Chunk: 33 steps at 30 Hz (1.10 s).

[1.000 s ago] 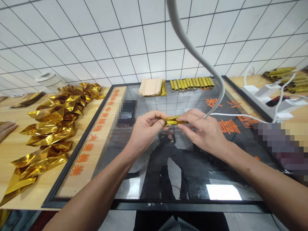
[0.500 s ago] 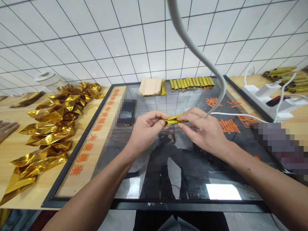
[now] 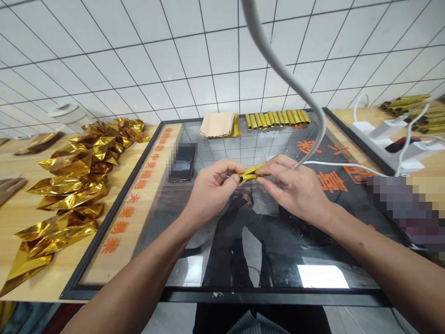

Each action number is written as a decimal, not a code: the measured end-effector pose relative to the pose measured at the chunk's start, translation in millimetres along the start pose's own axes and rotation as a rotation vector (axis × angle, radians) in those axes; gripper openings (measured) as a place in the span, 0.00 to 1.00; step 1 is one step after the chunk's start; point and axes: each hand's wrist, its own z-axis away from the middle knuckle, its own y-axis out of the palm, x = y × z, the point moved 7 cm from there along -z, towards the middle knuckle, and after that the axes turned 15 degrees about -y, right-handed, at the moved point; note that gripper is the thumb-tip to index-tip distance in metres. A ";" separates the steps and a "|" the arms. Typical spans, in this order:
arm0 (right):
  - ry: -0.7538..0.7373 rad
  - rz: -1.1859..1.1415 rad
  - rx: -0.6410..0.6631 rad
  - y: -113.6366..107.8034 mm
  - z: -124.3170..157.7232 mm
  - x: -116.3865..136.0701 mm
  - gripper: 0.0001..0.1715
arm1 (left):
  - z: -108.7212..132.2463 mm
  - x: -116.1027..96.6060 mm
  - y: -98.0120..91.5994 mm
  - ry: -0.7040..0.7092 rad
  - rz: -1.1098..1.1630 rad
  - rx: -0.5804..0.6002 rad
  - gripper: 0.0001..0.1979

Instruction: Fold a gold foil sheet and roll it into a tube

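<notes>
Between my two hands is a small piece of gold foil paper (image 3: 252, 172), partly rolled, with one flap raised. My left hand (image 3: 217, 185) pinches its left end between thumb and fingers. At the other end, the thumb and fingers of my right hand (image 3: 292, 183) grip the foil paper and cover part of it. Both hands are above the black-framed glass top (image 3: 194, 204). Behind them lies a row of gold foil rolls (image 3: 277, 119), side by side. A stack of foil paper sheets (image 3: 218, 125), pale side up, sits left of the rolls.
Folded gold foil pieces (image 3: 78, 171) spread along the wooden table on the left. A phone (image 3: 182, 162) lies on the glass. A grey flexible stalk (image 3: 278, 69) arches down near my right hand. Right are a power strip (image 3: 375, 139) and more foil rolls (image 3: 403, 104). Another person's hand (image 3: 10, 188) rests far left.
The raised flap of the foil paper has shifted slightly between my fingers. Both hands keep nearly the same place and grip.
</notes>
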 end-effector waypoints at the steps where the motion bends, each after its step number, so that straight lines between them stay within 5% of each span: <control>1: 0.000 -0.002 0.003 0.0 0.0 -0.1 0.10 | 0.2 -0.2 0.0 -0.002 -0.003 -0.003 0.04; 33: -0.030 -0.021 0.042 2.7 -0.3 3.8 0.15 | -1.1 0.9 -0.7 -0.049 0.016 -0.026 0.06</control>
